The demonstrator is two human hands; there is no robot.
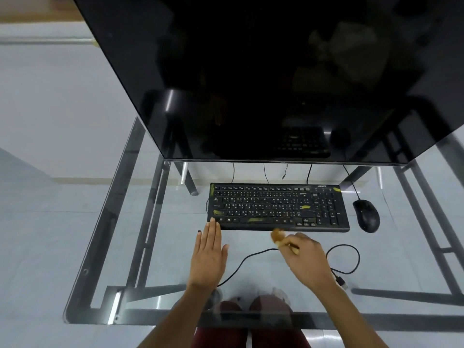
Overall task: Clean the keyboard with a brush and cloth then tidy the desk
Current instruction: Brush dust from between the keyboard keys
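Observation:
A black keyboard (277, 207) with several yellow smears lies on the glass desk (155, 247) below the monitor. My left hand (209, 252) lies flat with its fingers together, the fingertips touching the keyboard's front left corner. My right hand (305, 254) is closed around a small brush (277, 236) with tan bristles. The blurred bristles point up and left, just in front of the keyboard's front edge. No cloth is in view.
A large dark monitor (263, 84) tilts over the back of the desk. A black mouse (366, 215) sits right of the keyboard. A loose black cable (344, 257) with a USB plug loops across the desk near my right wrist. My legs show through the glass.

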